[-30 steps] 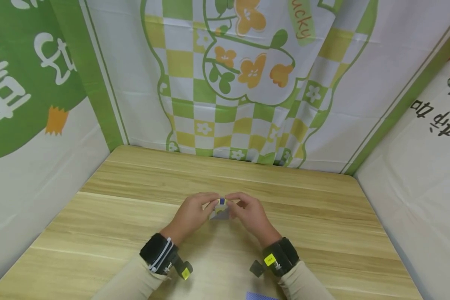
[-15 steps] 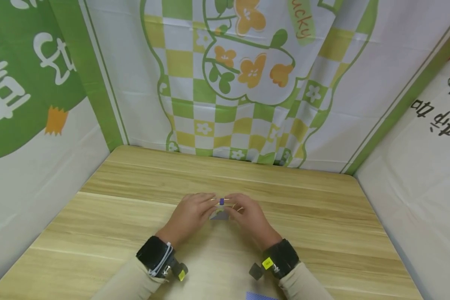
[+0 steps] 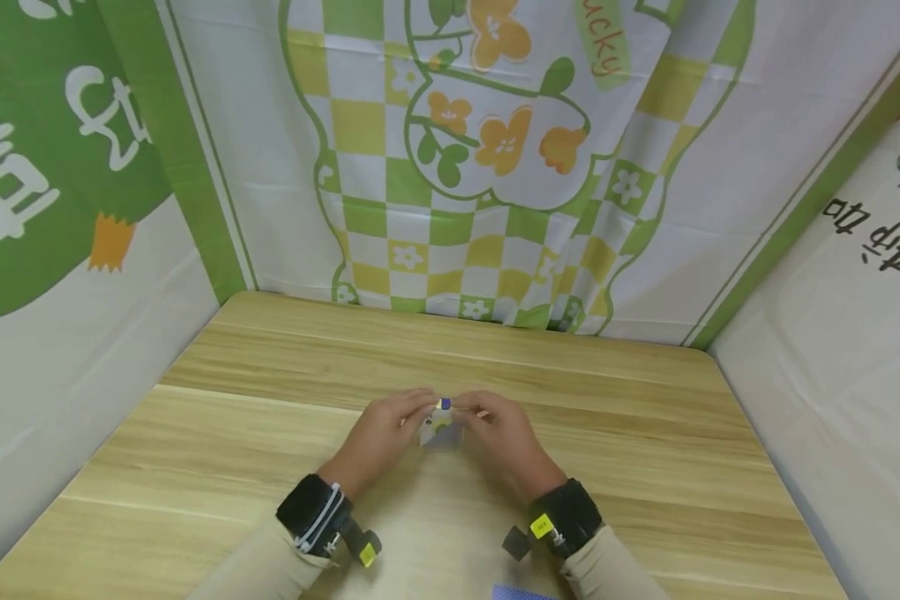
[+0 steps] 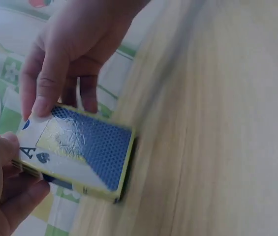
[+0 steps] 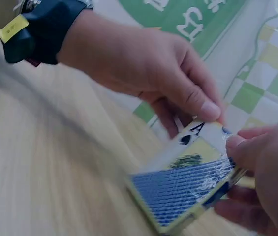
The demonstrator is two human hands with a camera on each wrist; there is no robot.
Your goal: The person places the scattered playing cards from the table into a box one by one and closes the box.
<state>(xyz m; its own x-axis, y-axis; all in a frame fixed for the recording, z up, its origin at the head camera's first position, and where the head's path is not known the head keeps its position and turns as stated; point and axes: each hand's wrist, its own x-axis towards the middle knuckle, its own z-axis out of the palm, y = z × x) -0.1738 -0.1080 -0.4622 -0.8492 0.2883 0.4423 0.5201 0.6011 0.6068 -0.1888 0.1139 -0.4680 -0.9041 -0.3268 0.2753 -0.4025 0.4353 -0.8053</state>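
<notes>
A playing card box [image 3: 441,432] stands between both hands at mid-table, its blue-patterned face and ace of spades print towards me. My left hand [image 3: 381,437] pinches its upper left end, the thumb on the front. On the opposite side my right hand [image 3: 502,433] pinches the same end between thumb and fingers. In the left wrist view the card box [image 4: 94,142] shows shiny, creased clear film over its face. The right wrist view has the box [image 5: 183,187] tilted, with the right thumb [image 5: 237,147] at its corner; its far side is hidden.
A blue-patterned flat piece [image 3: 521,592] is cut off at the near edge of the view. The wooden table [image 3: 607,400] is bounded by printed cloth walls [image 3: 487,258] at the back and both sides. Both wrists carry strapped-on cameras.
Both hands shift their fingers about the top end of the card box. The box comes slightly nearer to me, and the thumbs have changed position on it.
</notes>
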